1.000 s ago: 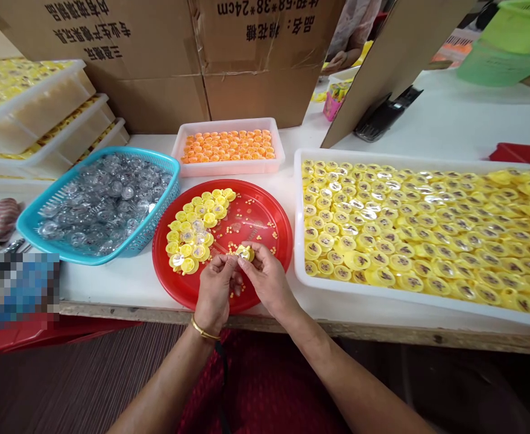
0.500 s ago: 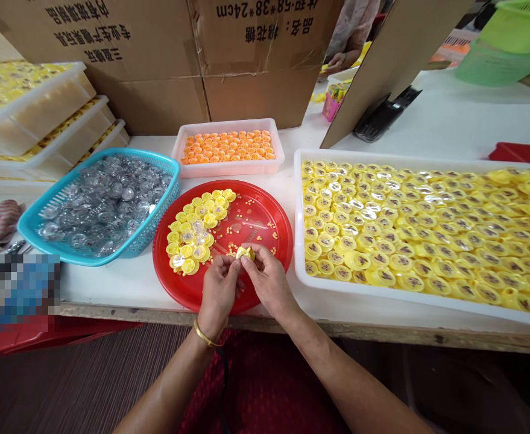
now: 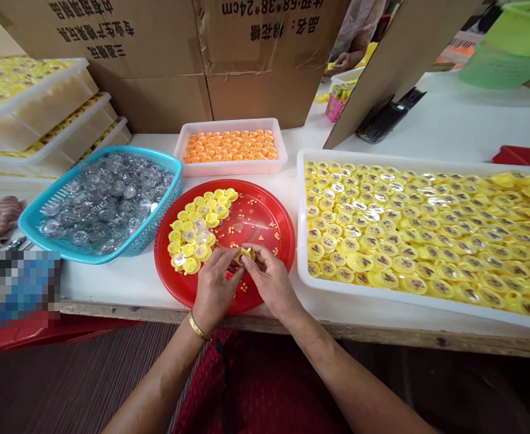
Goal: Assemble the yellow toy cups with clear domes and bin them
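Over the near part of a red round tray [image 3: 274, 211], my two hands meet at a small yellow plastic cup [image 3: 245, 255]. My right hand [image 3: 271, 278] pinches it between thumb and fingers. From the other side, my left hand [image 3: 214, 282] has its thumb and forefinger closed about its edge; fingers partly hide the cup. Many similar yellow cups [image 3: 192, 238], some with clear shiny tops, cover the tray's left part. Tiny pale discs [image 3: 240, 228] lie scattered on the red surface.
Left stands a blue basket [image 3: 174, 193] of clear domed pieces. Behind is a white tray [image 3: 283, 150] of orange pieces; right, a large white tray [image 3: 301, 241] of filled yellow cups. A cardboard box [image 3: 165, 102] walls the back. Beyond it a person's hand [image 3: 341, 61] shows.
My left wrist has shifted slightly left and its fingers have straightened somewhat around the cup. My right hand stays almost in place, and the camera view has moved slightly.
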Motion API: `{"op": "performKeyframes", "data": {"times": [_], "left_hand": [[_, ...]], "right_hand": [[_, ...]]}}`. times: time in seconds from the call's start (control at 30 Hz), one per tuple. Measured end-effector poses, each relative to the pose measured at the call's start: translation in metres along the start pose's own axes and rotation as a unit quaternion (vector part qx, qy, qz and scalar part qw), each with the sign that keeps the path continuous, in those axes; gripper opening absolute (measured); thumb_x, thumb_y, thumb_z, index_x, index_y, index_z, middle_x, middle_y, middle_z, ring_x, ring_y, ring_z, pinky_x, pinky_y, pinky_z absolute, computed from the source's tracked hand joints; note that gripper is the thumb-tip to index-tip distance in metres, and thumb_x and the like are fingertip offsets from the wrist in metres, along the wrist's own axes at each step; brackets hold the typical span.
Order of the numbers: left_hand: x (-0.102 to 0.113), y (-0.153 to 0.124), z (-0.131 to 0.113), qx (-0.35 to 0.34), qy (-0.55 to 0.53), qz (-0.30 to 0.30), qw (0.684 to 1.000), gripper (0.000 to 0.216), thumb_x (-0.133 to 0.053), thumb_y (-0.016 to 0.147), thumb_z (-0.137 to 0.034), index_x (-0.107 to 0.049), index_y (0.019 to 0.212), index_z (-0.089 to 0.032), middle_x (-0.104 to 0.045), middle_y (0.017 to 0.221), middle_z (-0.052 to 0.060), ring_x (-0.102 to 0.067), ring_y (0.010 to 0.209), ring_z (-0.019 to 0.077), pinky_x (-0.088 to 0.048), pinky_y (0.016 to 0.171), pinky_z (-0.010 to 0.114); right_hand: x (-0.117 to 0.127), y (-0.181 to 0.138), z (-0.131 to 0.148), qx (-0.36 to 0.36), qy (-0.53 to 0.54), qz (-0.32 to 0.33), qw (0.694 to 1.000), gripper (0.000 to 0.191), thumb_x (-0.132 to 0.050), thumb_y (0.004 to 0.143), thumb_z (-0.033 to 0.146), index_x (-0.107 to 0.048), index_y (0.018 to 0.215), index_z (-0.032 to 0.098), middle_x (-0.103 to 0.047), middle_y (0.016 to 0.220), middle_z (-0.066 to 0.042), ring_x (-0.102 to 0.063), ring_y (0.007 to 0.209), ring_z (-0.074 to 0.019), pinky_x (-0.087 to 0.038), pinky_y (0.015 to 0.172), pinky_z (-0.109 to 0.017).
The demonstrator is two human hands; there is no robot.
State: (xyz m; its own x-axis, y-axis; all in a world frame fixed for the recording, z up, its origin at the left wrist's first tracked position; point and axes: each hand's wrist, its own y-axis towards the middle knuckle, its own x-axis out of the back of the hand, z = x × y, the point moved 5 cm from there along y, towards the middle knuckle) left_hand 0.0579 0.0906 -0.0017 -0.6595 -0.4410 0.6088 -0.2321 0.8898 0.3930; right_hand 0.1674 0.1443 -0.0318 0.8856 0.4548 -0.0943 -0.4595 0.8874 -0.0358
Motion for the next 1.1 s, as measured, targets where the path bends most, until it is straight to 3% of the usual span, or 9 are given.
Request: {"op": "performKeyframes", "data": {"times": [0.5, 0.63, 0.77, 0.83, 0.97, 1.1], "left_hand": [[0.003, 0.004, -0.012, -0.102, 0.022, 0.043, 0.994, 0.021, -0.056, 0.089, -0.013, -0.06, 0.108, -0.016, -0.06, 0.092, 0.006, -0.059, 0.079, 0.0144, -0.051, 0.072, 0.027], [0.003, 0.004, -0.005, -0.038, -0.044, 0.046, 0.997, 0.022, -0.059, 0.088, -0.022, -0.064, 0.11, -0.02, -0.062, 0.093, 0.006, -0.06, 0.079, 0.0142, -0.052, 0.073, 0.028], [-0.001, 0.002, 0.017, 0.149, -0.167, 0.052, 0.973, 0.038, -0.061, 0.085, -0.034, -0.06, 0.12, -0.018, -0.064, 0.092, 0.006, -0.062, 0.076, 0.0152, -0.053, 0.069, 0.028], [-0.002, 0.002, 0.023, 0.201, -0.192, 0.063, 0.959, 0.038, -0.062, 0.084, -0.038, -0.063, 0.115, -0.016, -0.066, 0.092, 0.008, -0.063, 0.078, 0.0171, -0.052, 0.069, 0.029], [0.0, 0.004, 0.018, 0.195, -0.204, 0.117, 0.952, 0.031, -0.06, 0.084, -0.041, -0.07, 0.101, -0.016, -0.071, 0.093, 0.007, -0.064, 0.084, 0.0191, -0.052, 0.075, 0.03], [0.009, 0.003, 0.002, 0.17, -0.162, 0.087, 0.968, 0.03, -0.061, 0.083, -0.044, -0.073, 0.094, -0.018, -0.071, 0.085, 0.005, -0.066, 0.078, 0.0188, -0.052, 0.07, 0.028]], "right_hand": [[0.0, 0.001, -0.003, -0.019, 0.048, -0.003, 0.999, 0.035, -0.065, 0.084, 0.046, -0.06, 0.103, 0.017, -0.068, 0.093, -0.006, -0.066, 0.084, -0.0199, -0.054, 0.076, -0.03], [0.001, -0.001, -0.003, -0.03, 0.074, -0.011, 0.997, 0.034, -0.066, 0.083, 0.041, -0.06, 0.106, 0.017, -0.068, 0.094, -0.006, -0.065, 0.085, -0.0198, -0.054, 0.079, -0.031], [0.0, -0.003, -0.004, -0.044, 0.112, -0.003, 0.993, 0.044, -0.067, 0.082, 0.037, -0.055, 0.12, 0.018, -0.068, 0.097, -0.006, -0.065, 0.092, -0.0204, -0.052, 0.087, -0.034], [-0.001, -0.005, -0.003, -0.047, 0.12, 0.007, 0.992, 0.048, -0.067, 0.081, 0.035, -0.054, 0.124, 0.019, -0.067, 0.101, -0.006, -0.064, 0.095, -0.0206, -0.052, 0.089, -0.035], [-0.002, -0.009, 0.003, -0.047, 0.141, 0.005, 0.989, 0.039, -0.068, 0.08, 0.033, -0.062, 0.115, 0.017, -0.066, 0.105, -0.007, -0.063, 0.098, -0.0213, -0.052, 0.088, -0.034], [-0.003, -0.017, 0.016, -0.05, 0.158, 0.007, 0.986, 0.035, -0.067, 0.08, 0.035, -0.064, 0.11, 0.018, -0.067, 0.097, -0.004, -0.065, 0.091, -0.0202, -0.055, 0.085, -0.034]]}}
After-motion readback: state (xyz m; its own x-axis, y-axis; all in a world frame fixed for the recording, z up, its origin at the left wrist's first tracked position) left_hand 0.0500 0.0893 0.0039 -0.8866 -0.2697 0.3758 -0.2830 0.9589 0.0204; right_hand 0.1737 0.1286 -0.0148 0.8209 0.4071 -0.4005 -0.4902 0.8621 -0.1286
